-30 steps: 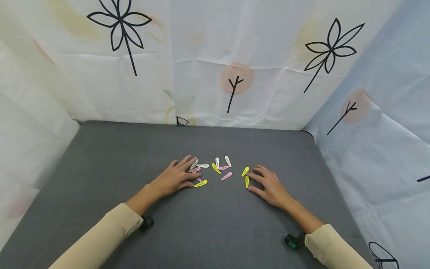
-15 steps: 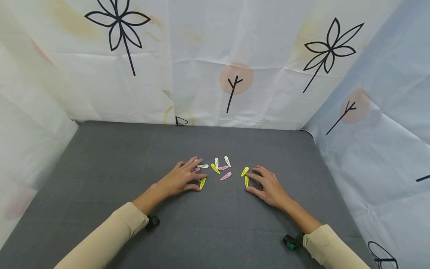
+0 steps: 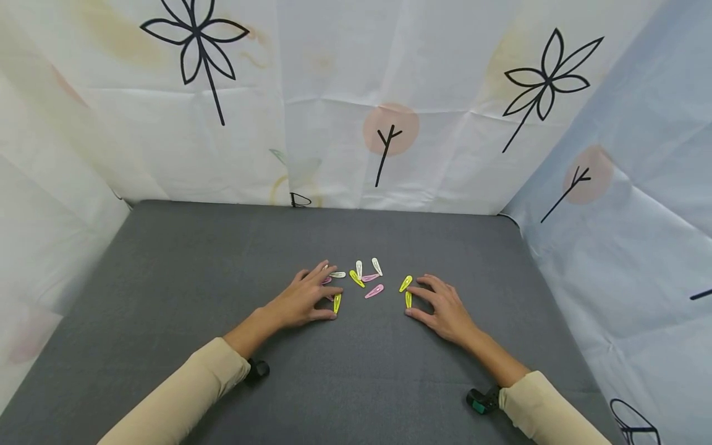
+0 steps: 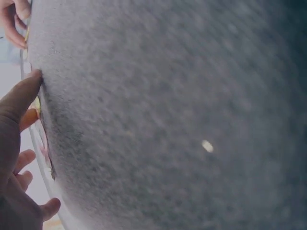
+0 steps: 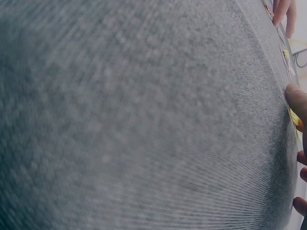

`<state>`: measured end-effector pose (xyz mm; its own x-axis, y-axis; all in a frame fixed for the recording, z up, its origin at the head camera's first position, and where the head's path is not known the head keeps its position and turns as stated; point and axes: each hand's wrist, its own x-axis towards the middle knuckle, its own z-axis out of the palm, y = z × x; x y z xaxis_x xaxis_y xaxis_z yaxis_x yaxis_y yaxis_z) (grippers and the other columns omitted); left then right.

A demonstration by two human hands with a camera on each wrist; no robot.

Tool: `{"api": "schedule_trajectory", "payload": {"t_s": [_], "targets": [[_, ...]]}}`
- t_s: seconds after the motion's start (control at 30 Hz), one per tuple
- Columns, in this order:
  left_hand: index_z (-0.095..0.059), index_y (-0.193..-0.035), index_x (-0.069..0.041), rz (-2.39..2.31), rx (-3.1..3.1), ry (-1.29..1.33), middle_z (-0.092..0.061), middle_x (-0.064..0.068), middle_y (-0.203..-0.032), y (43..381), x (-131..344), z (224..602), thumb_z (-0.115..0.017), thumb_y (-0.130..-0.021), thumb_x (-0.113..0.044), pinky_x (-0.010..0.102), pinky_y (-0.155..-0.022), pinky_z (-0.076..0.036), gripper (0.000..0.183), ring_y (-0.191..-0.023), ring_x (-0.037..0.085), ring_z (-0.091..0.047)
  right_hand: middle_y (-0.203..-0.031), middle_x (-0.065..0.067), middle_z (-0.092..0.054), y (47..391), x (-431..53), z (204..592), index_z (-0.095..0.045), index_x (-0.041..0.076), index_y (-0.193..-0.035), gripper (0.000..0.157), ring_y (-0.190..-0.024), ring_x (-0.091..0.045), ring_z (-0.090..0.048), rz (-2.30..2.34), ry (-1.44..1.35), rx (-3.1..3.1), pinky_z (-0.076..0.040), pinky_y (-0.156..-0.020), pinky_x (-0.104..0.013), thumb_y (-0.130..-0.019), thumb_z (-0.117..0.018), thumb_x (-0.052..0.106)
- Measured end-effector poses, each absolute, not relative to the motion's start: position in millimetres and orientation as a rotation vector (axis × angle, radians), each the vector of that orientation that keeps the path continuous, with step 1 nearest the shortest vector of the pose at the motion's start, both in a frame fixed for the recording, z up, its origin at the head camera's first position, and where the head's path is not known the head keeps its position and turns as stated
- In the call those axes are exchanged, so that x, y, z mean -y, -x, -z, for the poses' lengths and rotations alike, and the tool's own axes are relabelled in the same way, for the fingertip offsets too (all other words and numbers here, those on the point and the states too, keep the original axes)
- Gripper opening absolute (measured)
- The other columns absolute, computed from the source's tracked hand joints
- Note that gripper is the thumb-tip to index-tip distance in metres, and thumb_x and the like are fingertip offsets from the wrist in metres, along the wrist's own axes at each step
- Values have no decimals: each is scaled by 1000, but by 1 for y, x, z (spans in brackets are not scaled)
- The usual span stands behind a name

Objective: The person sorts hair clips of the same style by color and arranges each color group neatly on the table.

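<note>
Several snap hair clips lie in a loose cluster mid-table in the head view. My left hand [image 3: 302,300] has thumb and index finger at the two ends of a yellow hair clip [image 3: 337,303], pinching it lengthwise. Beneath that hand's other fingers, a white clip [image 3: 337,274] and pink clips are partly hidden. Across from it, my right hand [image 3: 447,311] pinches another yellow hair clip [image 3: 408,300] the same way, between thumb and index finger. One more yellow clip [image 3: 405,283] lies just beyond the right index finger. Both wrist views show the thumbs low against the cloth.
Between the hands lie a pink clip [image 3: 374,291], a yellow clip [image 3: 357,279], a second pink clip [image 3: 369,278] and two white clips, one [image 3: 377,266] at the right. Grey cloth [image 3: 356,383] covers the table. A patterned white curtain [image 3: 334,93] stands behind it.
The left hand has shifted right, and the yellow clip at its fingertips has turned from slanted to nearly upright in the head view. The right hand has barely moved.
</note>
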<state>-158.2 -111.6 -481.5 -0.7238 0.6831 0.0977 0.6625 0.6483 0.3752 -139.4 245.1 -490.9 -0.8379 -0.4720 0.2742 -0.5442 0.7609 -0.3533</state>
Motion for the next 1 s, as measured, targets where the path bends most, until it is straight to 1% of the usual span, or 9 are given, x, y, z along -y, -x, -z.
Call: {"api": "schedule_trajectory", "payload": {"t_s": [0.2,0.3,0.53,0.8,1.0], "targets": [[-71,-122,-13,-782,-2765,-1011,-38,20,-154,158,113,479,-86,-79,-29,69,-108,-25,48,-149,41,-17,-134,-18,-57,140,-246,492,-71,13,-125,49,-133,-38,-45,-625,-814,2797,-33,-104,-61,-82,-82,34],[-70,-122,-12,-846,-2772,-960,-39,21,-153,160,119,475,-87,-77,-25,69,-107,-26,50,-149,42,-17,-134,-17,-57,141,-246,491,-71,13,-125,49,-133,-37,-45,-630,-808,2810,-33,-105,-60,-82,-81,36],[-68,-126,-11,-921,-2822,-809,-36,23,-154,167,143,469,-87,-78,-22,71,-106,-25,53,-149,43,-16,-133,-17,-58,141,-245,490,-70,13,-125,50,-131,-37,-47,-629,-800,2812,-34,-104,-59,-83,-80,38],[-65,-130,-6,-913,-2865,-628,-35,25,-153,177,184,468,-84,-81,-17,71,-106,-25,54,-147,47,-16,-132,-17,-58,141,-245,491,-70,13,-125,51,-128,-37,-50,-625,-816,2795,-36,-103,-59,-82,-80,38],[-62,-131,-2,-939,-2845,-540,-34,31,-151,180,212,469,-81,-83,-13,71,-108,-21,53,-146,50,-13,-132,-16,-58,141,-245,492,-71,13,-125,50,-128,-36,-50,-617,-814,2789,-36,-103,-59,-82,-80,38]]}}
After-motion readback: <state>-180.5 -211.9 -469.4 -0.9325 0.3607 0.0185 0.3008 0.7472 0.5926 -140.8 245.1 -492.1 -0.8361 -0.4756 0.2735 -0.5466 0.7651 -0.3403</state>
